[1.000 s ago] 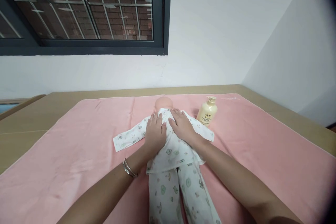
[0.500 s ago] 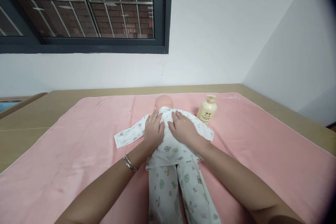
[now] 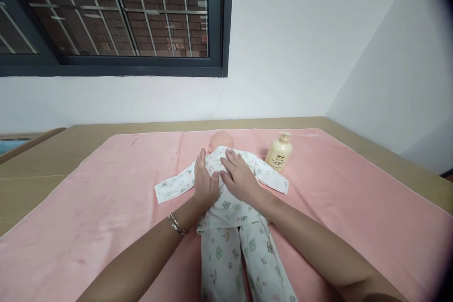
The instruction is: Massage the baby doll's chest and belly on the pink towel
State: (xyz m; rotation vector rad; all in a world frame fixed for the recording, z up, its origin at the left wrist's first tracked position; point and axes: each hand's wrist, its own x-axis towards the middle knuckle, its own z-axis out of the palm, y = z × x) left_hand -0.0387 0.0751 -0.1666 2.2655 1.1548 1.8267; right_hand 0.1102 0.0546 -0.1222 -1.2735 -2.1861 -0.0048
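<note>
Both hands (image 3: 206, 183) (image 3: 241, 178), fingers uncurled, touch the doll (image 3: 230, 212) well inside the pink cloth's (image 3: 106, 207) edges.

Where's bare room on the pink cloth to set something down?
Left: pink cloth between the left sleeve, left forearm and the cloth's left edge. Right: the stretch between the bottle, right forearm and the right edge. Crowded: the doll's torso, with left hand and right hand at it; also where bottle nears right sleeve.
</note>
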